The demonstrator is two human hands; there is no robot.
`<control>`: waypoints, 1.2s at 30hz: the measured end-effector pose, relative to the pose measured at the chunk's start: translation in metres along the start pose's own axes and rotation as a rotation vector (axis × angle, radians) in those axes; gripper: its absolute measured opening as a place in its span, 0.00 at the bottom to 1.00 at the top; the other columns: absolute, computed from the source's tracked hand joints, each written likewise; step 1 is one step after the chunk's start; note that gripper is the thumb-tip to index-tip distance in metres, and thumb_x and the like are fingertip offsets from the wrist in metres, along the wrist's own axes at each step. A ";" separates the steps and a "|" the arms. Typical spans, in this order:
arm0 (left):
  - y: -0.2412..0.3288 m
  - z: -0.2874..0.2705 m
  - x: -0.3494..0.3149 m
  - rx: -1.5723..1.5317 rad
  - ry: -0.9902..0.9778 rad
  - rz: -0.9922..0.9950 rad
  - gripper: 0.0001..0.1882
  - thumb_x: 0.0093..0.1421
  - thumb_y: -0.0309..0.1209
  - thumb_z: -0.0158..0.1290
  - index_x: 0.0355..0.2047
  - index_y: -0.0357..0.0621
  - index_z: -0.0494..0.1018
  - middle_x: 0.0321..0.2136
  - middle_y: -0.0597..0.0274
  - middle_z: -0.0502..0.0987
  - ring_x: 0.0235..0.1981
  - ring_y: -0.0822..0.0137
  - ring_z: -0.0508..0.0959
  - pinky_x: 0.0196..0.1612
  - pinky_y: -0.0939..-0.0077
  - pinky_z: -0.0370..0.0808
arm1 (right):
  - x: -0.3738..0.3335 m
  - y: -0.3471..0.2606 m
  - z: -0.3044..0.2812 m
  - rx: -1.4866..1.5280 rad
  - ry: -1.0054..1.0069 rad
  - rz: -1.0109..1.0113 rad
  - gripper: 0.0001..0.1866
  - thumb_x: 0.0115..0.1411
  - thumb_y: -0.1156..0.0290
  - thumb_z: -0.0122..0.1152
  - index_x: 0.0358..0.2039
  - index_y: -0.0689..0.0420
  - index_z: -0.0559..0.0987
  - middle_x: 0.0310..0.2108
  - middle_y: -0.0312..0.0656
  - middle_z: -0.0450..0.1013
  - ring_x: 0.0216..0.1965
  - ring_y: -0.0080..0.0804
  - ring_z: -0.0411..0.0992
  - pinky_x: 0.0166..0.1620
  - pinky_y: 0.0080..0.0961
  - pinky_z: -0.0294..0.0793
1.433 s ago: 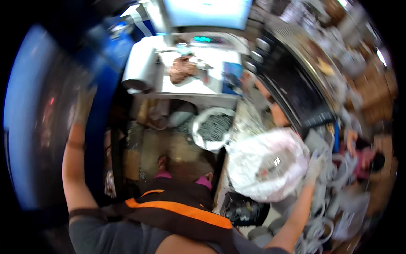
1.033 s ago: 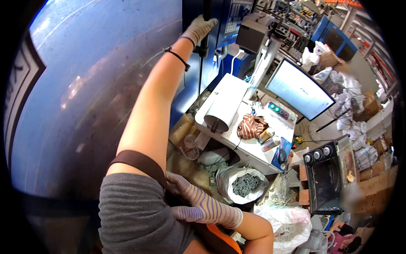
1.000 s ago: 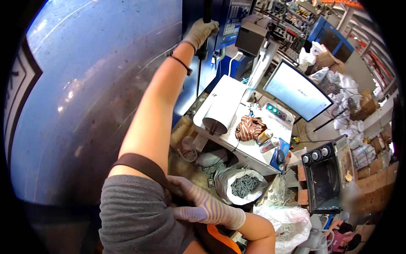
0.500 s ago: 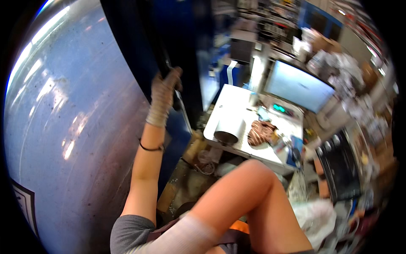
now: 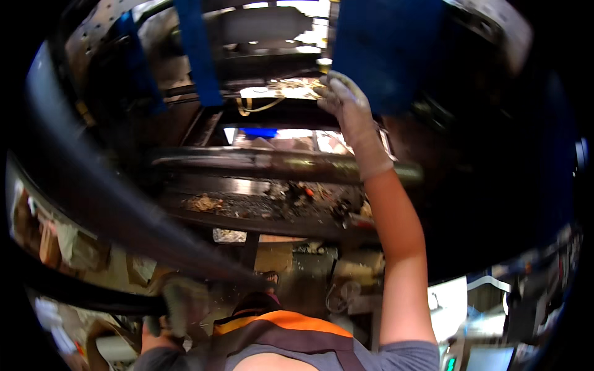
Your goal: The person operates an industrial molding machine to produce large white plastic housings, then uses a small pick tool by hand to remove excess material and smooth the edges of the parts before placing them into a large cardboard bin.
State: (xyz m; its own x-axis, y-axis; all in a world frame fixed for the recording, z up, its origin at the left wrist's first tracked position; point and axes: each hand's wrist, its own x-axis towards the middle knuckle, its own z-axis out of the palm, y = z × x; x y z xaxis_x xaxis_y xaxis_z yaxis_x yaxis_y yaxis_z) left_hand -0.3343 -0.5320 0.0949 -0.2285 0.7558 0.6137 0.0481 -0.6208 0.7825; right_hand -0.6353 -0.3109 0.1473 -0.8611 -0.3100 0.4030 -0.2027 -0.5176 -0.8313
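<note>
My right hand [image 5: 346, 102], in a pale knit glove, reaches far into an opened machine, beside a blue panel [image 5: 390, 55]. Its thumb and fingers look apart, and I see nothing between them. A thick metal tie bar [image 5: 266, 162] runs crosswise below that hand. At the lower left, my left hand [image 5: 182, 306], also gloved and blurred, closes round the edge of the dark machine door [image 5: 105, 301]. Part of its grip is hidden behind the door.
Loose scraps and debris [image 5: 297, 198] lie on the machine bed under the bar. A yellow hose [image 5: 253, 111] curls further in. A white table [image 5: 448, 303] and a monitor [image 5: 489, 358] stand at the lower right. Bags [image 5: 80, 247] show at the left.
The door has swung open to the left with my left hand on it. My view has turned to the machine's inside, and my right arm now stretches into it.
</note>
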 end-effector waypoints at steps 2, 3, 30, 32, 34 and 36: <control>0.009 -0.038 -0.031 0.042 0.122 0.024 0.17 0.59 0.40 0.56 0.33 0.36 0.74 0.18 0.57 0.73 0.15 0.60 0.72 0.16 0.69 0.66 | 0.106 0.045 -0.007 -0.071 0.023 0.022 0.23 0.61 0.66 0.56 0.54 0.61 0.66 0.49 0.49 0.69 0.49 0.42 0.71 0.51 0.33 0.72; 0.040 -0.019 -0.027 0.124 0.277 -0.052 0.16 0.59 0.40 0.56 0.33 0.36 0.74 0.18 0.57 0.73 0.15 0.60 0.72 0.17 0.69 0.66 | 0.171 0.078 0.009 -0.074 -0.026 0.049 0.28 0.58 0.65 0.59 0.56 0.63 0.64 0.51 0.50 0.69 0.47 0.44 0.72 0.53 0.35 0.72; 0.022 0.010 0.006 0.235 0.081 0.026 0.14 0.54 0.37 0.61 0.29 0.37 0.76 0.22 0.58 0.76 0.17 0.62 0.75 0.19 0.73 0.70 | -0.099 -0.047 -0.030 -0.351 0.660 -0.708 0.30 0.66 0.54 0.35 0.58 0.65 0.63 0.53 0.53 0.68 0.51 0.45 0.71 0.51 0.42 0.76; 0.004 0.007 0.035 0.122 -0.094 0.076 0.14 0.54 0.37 0.61 0.28 0.37 0.76 0.22 0.59 0.77 0.18 0.62 0.76 0.19 0.73 0.70 | -0.186 -0.086 -0.065 -0.378 0.728 -0.610 0.32 0.62 0.50 0.37 0.55 0.64 0.67 0.53 0.52 0.68 0.52 0.42 0.70 0.51 0.41 0.76; -0.017 0.006 0.073 0.000 -0.225 0.112 0.14 0.54 0.37 0.62 0.28 0.37 0.76 0.22 0.59 0.77 0.18 0.62 0.76 0.19 0.74 0.70 | -0.280 -0.118 -0.089 -0.443 0.789 -0.578 0.32 0.56 0.50 0.46 0.54 0.61 0.68 0.53 0.55 0.69 0.52 0.39 0.71 0.53 0.41 0.74; -0.034 0.013 0.110 -0.075 -0.309 0.123 0.14 0.53 0.37 0.62 0.28 0.37 0.76 0.22 0.59 0.77 0.18 0.62 0.76 0.20 0.74 0.71 | -0.367 -0.135 -0.105 -0.777 0.737 -0.582 0.16 0.49 0.62 0.60 0.34 0.59 0.76 0.47 0.53 0.71 0.47 0.43 0.72 0.51 0.40 0.72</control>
State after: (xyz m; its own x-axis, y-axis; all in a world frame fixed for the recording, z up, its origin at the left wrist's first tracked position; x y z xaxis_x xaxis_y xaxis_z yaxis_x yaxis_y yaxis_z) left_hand -0.3487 -0.4250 0.1367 0.0805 0.6942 0.7153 -0.0176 -0.7165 0.6973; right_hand -0.3410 -0.0441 0.0715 -0.5560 0.4664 0.6880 -0.6540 0.2653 -0.7084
